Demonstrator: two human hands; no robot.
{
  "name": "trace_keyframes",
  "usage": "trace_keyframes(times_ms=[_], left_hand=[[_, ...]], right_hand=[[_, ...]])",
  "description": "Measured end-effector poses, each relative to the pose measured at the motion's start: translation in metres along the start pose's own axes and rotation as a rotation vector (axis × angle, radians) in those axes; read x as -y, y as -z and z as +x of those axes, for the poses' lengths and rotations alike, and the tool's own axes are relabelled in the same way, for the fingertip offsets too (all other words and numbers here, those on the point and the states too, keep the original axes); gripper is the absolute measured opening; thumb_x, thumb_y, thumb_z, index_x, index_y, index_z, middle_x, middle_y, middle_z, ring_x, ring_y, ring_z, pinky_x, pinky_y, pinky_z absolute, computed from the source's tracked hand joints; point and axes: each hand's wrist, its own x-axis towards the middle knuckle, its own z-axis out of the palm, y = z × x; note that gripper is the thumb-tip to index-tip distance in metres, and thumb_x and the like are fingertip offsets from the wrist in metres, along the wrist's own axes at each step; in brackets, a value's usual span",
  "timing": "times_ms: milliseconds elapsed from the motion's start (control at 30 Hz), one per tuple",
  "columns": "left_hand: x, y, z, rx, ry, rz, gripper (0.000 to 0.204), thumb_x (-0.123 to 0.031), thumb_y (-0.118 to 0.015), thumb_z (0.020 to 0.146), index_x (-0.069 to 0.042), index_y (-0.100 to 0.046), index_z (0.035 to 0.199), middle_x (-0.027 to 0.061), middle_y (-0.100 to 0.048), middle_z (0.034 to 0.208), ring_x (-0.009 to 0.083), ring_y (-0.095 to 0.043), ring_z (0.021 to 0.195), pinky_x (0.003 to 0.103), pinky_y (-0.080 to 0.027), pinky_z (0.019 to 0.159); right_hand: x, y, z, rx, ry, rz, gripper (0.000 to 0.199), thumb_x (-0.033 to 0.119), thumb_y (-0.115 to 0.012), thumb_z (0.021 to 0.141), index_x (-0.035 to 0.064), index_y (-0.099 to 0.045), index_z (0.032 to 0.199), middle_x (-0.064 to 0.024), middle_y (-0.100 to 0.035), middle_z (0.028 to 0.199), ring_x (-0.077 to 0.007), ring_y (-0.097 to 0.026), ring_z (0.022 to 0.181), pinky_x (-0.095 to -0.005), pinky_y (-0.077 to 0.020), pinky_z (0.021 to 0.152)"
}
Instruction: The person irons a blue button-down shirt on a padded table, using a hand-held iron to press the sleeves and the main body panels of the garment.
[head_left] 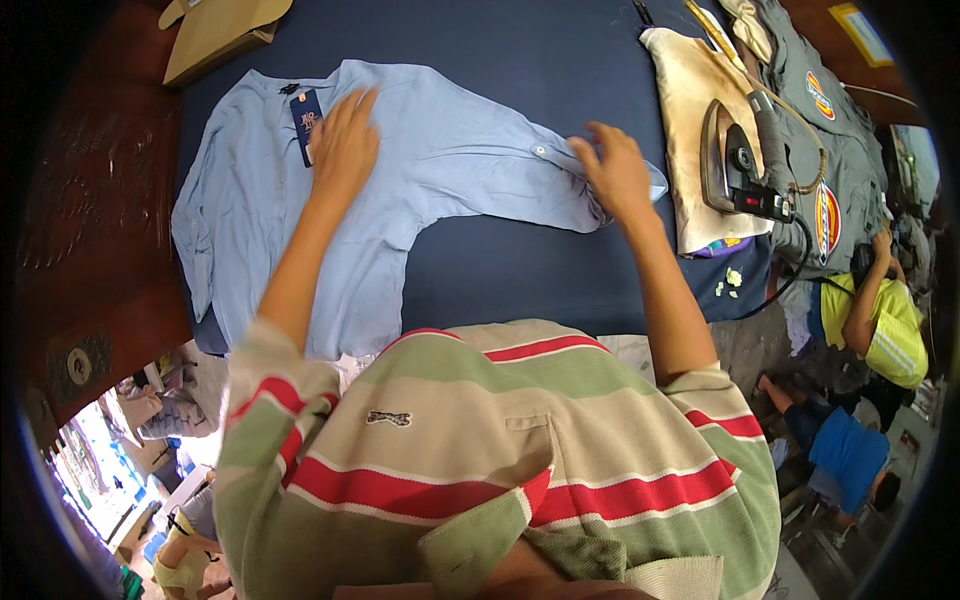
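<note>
A light blue long-sleeved shirt (350, 210) lies spread on a table covered in dark blue cloth, one sleeve stretched out to the right. My left hand (345, 140) rests flat on its upper body, fingers extended, beside a dark blue hang tag (305, 125). Over at the sleeve's end, my right hand (617, 172) lies on the cuff, thumb apart from the fingers. A small button (541, 151) shows on the sleeve just left of that hand. Neither hand appears to grip the fabric, though the right fingertips are slightly blurred.
To the right, an electric iron (735, 165) sits on a scorched cream cloth pad (675, 130), its cord trailing off the table. Grey garments with round patches (830, 190) hang beyond. An opened cardboard box (225, 40) stands at the far left. Two people (885, 320) are at lower right.
</note>
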Motion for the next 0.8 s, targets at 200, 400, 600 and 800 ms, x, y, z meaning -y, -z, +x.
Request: trace_keyframes(times_ms=[200, 400, 600, 800], left_hand=[[0.03, -0.066, 0.102, 0.389, -0.138, 0.207, 0.025, -0.023, -0.054, 0.087, -0.017, -0.052, 0.111, 0.0013, -0.049, 0.125, 0.0204, -0.043, 0.122, 0.058, -0.032, 0.094], [-0.029, -0.037, 0.073, -0.027, -0.152, -0.122, 0.021, -0.02, -0.058, 0.085, -0.01, -0.056, 0.103, 0.0052, -0.058, 0.109, 0.0245, -0.055, 0.104, 0.045, -0.038, 0.092], [-0.108, -0.026, -0.03, 0.161, -0.405, -0.474, 0.023, -0.023, -0.064, 0.077, -0.01, -0.059, 0.096, 0.004, -0.056, 0.111, 0.0189, -0.054, 0.1, 0.036, -0.038, 0.089], [-0.105, -0.043, -0.037, 0.152, -0.438, -0.32, 0.029, -0.027, -0.068, 0.076, -0.013, -0.059, 0.1, -0.0006, -0.055, 0.109, 0.0165, -0.052, 0.102, 0.04, -0.035, 0.092]], right_hand=[[-0.035, -0.038, 0.029, 0.077, 0.127, -0.268, 0.023, 0.021, -0.064, 0.08, 0.0107, -0.059, 0.1, -0.008, -0.057, 0.1, -0.0268, -0.054, 0.091, -0.0397, -0.0423, 0.077], [-0.004, 0.001, 0.021, -0.048, 0.435, -0.082, 0.027, 0.021, -0.066, 0.078, 0.0101, -0.057, 0.101, -0.0041, -0.055, 0.097, -0.027, -0.051, 0.088, -0.0376, -0.041, 0.076], [-0.035, 0.0, -0.021, 0.405, 0.491, -0.067, 0.017, 0.018, -0.065, 0.078, 0.0039, -0.062, 0.086, -0.0064, -0.057, 0.098, -0.0271, -0.052, 0.088, -0.0379, -0.0441, 0.077], [-0.037, 0.011, -0.014, 0.488, 0.537, -0.116, 0.025, 0.024, -0.058, 0.085, 0.0024, -0.065, 0.075, -0.0083, -0.059, 0.096, -0.0288, -0.054, 0.088, -0.0381, -0.0453, 0.076]])
